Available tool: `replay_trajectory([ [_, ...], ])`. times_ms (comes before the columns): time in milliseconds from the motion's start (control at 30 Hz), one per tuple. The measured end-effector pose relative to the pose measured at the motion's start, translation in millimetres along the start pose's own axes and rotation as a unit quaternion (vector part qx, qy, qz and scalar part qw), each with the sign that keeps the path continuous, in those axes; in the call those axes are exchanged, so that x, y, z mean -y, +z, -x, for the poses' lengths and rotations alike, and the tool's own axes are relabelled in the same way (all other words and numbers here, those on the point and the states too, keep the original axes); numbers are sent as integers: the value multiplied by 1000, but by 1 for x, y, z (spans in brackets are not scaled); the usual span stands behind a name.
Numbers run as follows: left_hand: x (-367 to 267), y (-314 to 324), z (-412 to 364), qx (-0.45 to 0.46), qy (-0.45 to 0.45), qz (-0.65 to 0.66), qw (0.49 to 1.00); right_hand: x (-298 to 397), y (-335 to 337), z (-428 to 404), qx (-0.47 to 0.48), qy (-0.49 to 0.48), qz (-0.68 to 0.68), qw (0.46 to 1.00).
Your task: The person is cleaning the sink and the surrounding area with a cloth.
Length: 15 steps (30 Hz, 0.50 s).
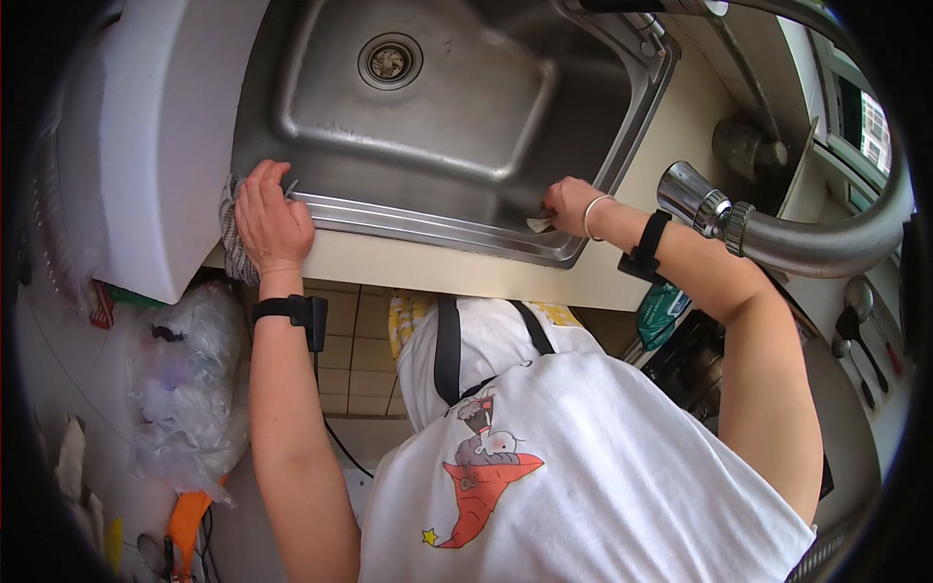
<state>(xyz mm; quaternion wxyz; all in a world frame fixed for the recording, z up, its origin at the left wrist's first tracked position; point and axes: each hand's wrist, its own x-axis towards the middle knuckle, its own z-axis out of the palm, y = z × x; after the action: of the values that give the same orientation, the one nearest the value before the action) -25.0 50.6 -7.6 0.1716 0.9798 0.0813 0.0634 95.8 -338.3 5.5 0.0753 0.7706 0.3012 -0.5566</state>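
A stainless steel sink (pixel 408 218) lies before me, its basin wall sloping down to a round drain strainer (pixel 391 63). My left hand (pixel 270 218) rests flat on the sink's front left corner, fingers extended. Beneath and beside it, a grey striped cloth (pixel 237 248) drapes over the edge. Inside the basin near the front right corner is my right hand (pixel 572 208), closed around a small whitish piece of cloth or pad (pixel 538 224). Most of that piece is hidden by my fingers, which are close to the steel wall.
The spray head (pixel 681 188) of a curved metal hose hangs above my right forearm. A white appliance or cabinet side (pixel 175 146) borders the sink at left. Clear plastic bags (pixel 189 379) hang below it. Ladles and spoons (pixel 856 321) are at far right, by a green packet (pixel 662 313).
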Motion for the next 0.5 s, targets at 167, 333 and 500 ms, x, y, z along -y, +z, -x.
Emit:
replay_trajectory([
  [167, 3, 0, 3, -12, -1, -20, 1000, -37, -52, -35, -28, 63, 169, 983],
  [333, 3, 3, 1, -13, 3, -9, 1000, 13, 13, -30, 33, 38, 47, 998],
  [500, 6, 1, 3, -17, -1, -13, 1000, 43, -1, -14, -15, 30, -235, 971],
])
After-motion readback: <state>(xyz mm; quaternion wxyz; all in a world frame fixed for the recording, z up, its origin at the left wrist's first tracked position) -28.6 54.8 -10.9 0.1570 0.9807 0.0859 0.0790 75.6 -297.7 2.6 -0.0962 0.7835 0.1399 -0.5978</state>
